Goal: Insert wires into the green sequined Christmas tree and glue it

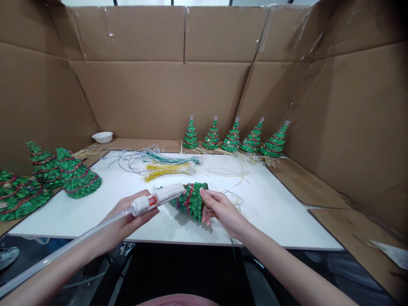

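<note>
Tinsel Christmas tree (190, 203) lies on its side over the white tabletop (280, 216), directly in front of the person, its wide base toward the right hand (225, 212) and its narrow end largely hidden behind a white hot-glue gun (167, 199). The left hand (130, 223) is closed around that gun, with a long clear glue stick (92, 233) trailing from its rear. The right hand is partly closed, thumb and fingers gripping the tree's base edge; thin strands (224, 228) run out below it, though whether the fingers pinch them cannot be told.

The nozzle sits right beside the green tinsel, near a red garland band, so the step in hand looks like gluing a strand or trim to the tree. Whether glue is flowing is too small to see. The next move seems to call for a steady nozzle and a firm right-hand hold, with fingertips kept clear of hot glue.

Beyond the work lie a yellow-and-white bundle (165, 170) and a green-and-white bundle (172, 159) of strands.
</note>
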A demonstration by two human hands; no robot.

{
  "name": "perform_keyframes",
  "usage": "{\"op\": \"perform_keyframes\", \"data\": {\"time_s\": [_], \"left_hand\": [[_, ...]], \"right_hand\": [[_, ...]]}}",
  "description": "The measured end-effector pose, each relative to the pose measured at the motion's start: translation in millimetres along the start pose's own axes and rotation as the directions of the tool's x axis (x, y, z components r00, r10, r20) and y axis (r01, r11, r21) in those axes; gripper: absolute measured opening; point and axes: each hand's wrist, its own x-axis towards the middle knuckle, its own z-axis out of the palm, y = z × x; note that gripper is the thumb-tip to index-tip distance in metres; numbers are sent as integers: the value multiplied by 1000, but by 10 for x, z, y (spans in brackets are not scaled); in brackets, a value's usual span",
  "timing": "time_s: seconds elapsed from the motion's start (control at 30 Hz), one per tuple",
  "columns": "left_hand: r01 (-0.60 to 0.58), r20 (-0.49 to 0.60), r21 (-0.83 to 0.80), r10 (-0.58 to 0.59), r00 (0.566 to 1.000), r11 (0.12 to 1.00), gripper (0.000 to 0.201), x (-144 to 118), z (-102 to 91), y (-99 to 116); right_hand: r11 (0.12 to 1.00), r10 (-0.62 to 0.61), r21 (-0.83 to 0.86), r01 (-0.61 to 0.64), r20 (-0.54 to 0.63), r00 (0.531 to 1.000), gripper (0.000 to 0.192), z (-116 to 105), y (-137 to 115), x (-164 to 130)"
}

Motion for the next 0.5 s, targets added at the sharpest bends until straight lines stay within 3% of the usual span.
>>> {"op": "perform_keyframes", "data": {"time_s": [0.5], "left_hand": [[11,24,36,-12,1000,999,32,-24,-31,3]], "right_hand": [[1000,3,5,-2,-8,1000,52,-2,-1,-1]]}}
